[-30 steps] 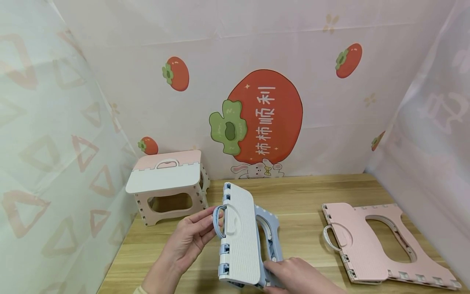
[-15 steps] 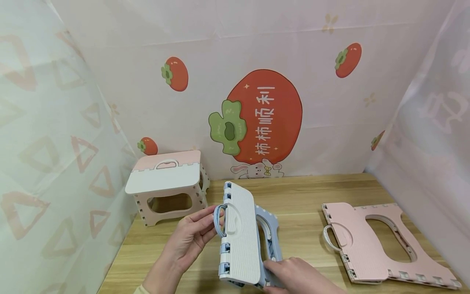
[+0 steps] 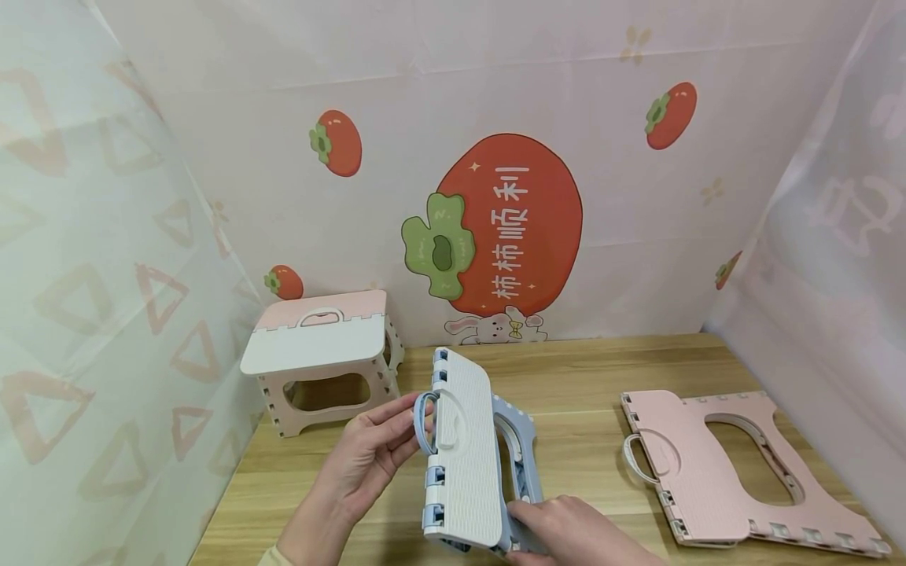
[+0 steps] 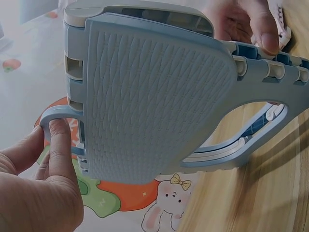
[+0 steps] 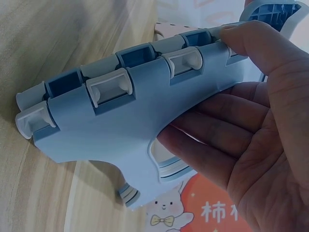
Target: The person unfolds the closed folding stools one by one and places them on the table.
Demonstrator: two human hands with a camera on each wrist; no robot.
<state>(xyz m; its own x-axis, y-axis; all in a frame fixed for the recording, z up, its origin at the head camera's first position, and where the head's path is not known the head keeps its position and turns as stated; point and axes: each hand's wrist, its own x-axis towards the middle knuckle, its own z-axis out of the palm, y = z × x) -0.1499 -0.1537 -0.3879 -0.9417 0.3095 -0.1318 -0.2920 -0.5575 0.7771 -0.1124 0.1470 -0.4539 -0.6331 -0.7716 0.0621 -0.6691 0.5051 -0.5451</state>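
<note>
A folded blue and white step stool [image 3: 465, 452] stands tilted on the table in front of me, its white seat half facing right and its blue legs behind. With thumb and fingers my left hand [image 3: 368, 456] pinches the blue carry handle [image 3: 422, 423] at the seat's left edge. In the left wrist view that handle [image 4: 62, 113] runs between the thumb and fingers, beside the blue woven-textured seat half [image 4: 149, 96]. My right hand [image 3: 566, 528] grips the near edge of the blue leg frame; in the right wrist view the thumb lies on the hinged edge [image 5: 145, 55], fingers beneath.
An unfolded pink and white stool [image 3: 318, 334] stands at the back left of the wooden table [image 3: 587, 365]. A folded pink stool [image 3: 708, 464] lies flat on the right. A printed cloth backdrop [image 3: 609, 283] rises behind the table and along both sides.
Both hands keep their grip on the blue and white stool, which has shifted only very slightly. The pink stools stay where they were.
</note>
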